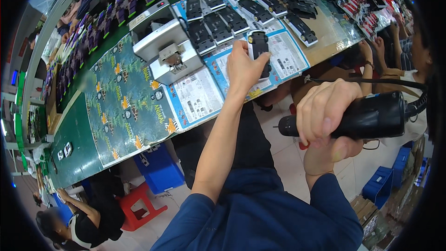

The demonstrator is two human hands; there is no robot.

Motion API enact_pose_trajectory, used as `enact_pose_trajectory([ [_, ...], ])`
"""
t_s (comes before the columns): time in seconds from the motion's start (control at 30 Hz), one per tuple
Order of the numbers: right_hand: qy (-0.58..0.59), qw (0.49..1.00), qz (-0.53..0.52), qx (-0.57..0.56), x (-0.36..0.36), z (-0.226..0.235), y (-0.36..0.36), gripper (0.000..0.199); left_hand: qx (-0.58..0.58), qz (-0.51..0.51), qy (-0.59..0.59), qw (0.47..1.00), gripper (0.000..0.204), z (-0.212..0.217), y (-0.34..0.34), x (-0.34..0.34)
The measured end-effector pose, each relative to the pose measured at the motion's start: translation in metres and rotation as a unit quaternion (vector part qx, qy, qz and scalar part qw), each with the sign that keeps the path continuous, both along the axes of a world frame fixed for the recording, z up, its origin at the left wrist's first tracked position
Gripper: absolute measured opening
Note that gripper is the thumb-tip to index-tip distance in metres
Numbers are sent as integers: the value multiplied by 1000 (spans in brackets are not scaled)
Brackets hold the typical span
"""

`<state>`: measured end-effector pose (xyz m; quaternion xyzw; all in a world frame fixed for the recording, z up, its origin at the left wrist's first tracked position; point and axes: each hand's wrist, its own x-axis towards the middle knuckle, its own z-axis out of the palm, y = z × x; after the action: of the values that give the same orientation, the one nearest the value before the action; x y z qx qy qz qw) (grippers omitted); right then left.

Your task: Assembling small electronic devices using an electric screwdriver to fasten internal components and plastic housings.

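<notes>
Single head-worn fisheye view, looking steeply down from above, tabletop point(93, 153) slanting across upper left of frame, forearms close, entering from lower edge

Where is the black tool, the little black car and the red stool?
black power screwdriver point(371, 116), head view, on its body beside the right hand.
black toy car point(259, 46), head view, on its top, held by the left hand.
red stool point(139, 204), head view, on its seat.

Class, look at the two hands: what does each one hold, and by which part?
The left hand grips a small black toy car by its side edge on the workbench. The right hand wraps around the body of a black electric screwdriver.
</notes>
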<state>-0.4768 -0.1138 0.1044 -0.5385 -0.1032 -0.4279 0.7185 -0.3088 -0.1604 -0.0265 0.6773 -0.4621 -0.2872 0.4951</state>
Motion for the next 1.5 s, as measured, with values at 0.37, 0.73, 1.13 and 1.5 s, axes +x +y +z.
enact_pose_trajectory([
  [0.37, -6, 980, -164, -115, 129, -2, -28, 10, -27, 32, 479, 877, 31, -3, 170, 103],
  [0.73, 65, 886, -372, -270, 246, -21, -41, 18, -113, 66, 524, 842, 23, -11, 174, 142],
  [1.13, -146, 881, -259, -367, 276, 3, -42, 17, -105, 69, 528, 840, 21, -5, 173, 139],
  [1.5, 123, 938, -274, -171, 247, 6, -27, 20, -97, 62, 508, 853, 22, -10, 170, 140],
])
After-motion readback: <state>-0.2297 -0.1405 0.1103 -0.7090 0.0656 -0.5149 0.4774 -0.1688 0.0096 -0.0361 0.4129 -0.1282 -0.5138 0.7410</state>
